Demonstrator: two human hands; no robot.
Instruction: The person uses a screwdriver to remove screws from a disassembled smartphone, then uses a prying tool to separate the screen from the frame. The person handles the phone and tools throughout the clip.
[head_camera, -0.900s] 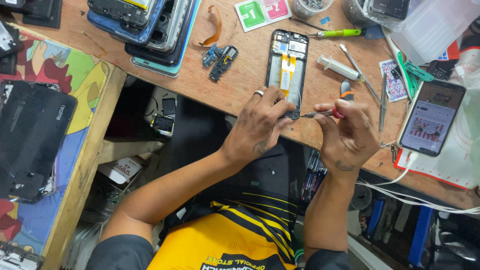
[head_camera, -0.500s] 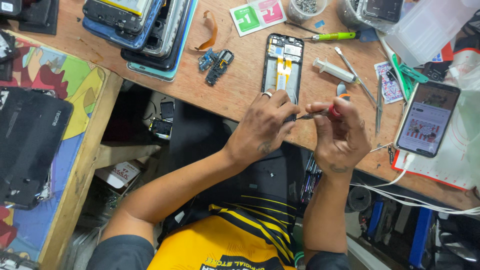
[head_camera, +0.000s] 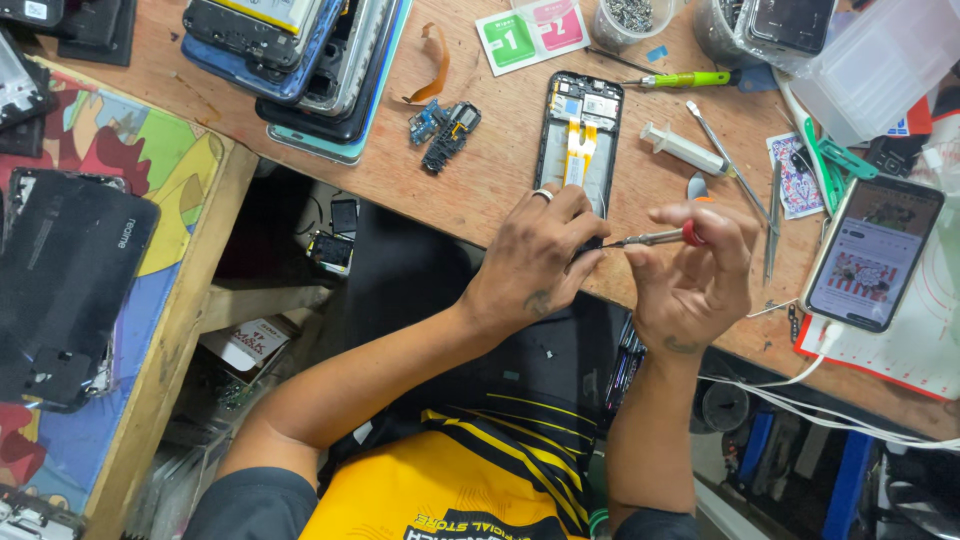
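Change since the earlier frames: both hands and the opened phone sit a little lower in view; the grip and the tool's aim are unchanged, the tip still at the phone's near end.

Left hand (head_camera: 535, 262): closed over the near end of the opened phone (head_camera: 579, 138), fingers curled down on its lower edge; a ring on one finger. It pins the phone to the wooden workbench (head_camera: 480, 170).

Right hand (head_camera: 690, 275): closed around a small screwdriver (head_camera: 655, 238) with a red collar, held level, the metal tip pointing left to the phone's near end, just by the left fingertips.

Opened phone: black frame, back off, yellow flex strips down its middle, lying lengthwise away from the person at the bench's near edge.

Nearby items:
- Small circuit boards (head_camera: 445, 128), left of the phone, apart from it.
- Orange flex strip (head_camera: 433, 62), beyond the boards.
- Stack of phone frames (head_camera: 300, 60), far left of the bench.
- Green-handled screwdriver (head_camera: 685, 79), beyond the phone.
- Syringe (head_camera: 685, 150), right of the phone.
- Tweezers (head_camera: 772, 225), right of the right hand.
- Lit phone (head_camera: 872, 252), far right, a white cable at its near end.
- Black back cover (head_camera: 65, 280), on the colourful side table at left.
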